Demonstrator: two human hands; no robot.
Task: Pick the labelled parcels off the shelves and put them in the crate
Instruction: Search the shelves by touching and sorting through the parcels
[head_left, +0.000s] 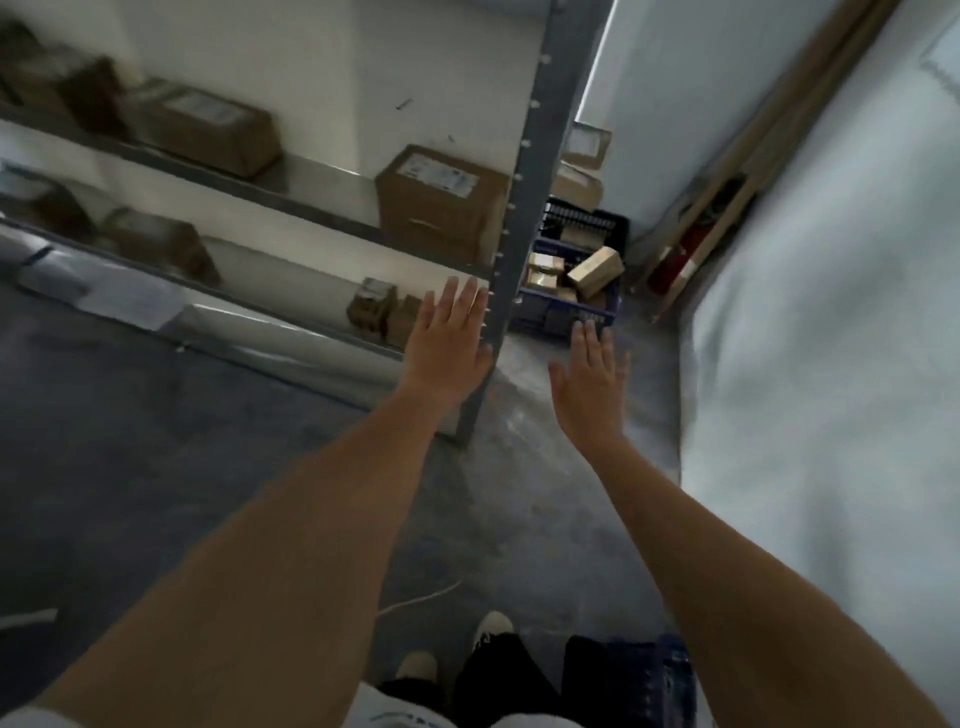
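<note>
Two pale shoes (467, 644) below dark trouser legs are standing on the mottled grey concrete floor (182, 467), nearest the camera. Both bare forearms are reaching forward. The left hand (449, 338) is hanging flat with its fingers straight and close together, holding nothing, in front of the grey perforated metal upright (524, 208) of the shelving. The right hand (589, 384) is likewise spreading flat and holding nothing, its fingertips just short of the dark blue slatted plastic crate (571, 306) sitting on the floor behind the upright. Several small brown cardboard parcels (595, 270) are lying in the crate, one tilted. A large brown cardboard box with a white label (441, 200) is sitting at the end of the middle shelf, beside the upright. More labelled brown boxes (208, 124) are resting farther along, blurred. A pale wall (831, 364) is rising on the right, with wooden battens (748, 171) leaning in the corner.
</note>
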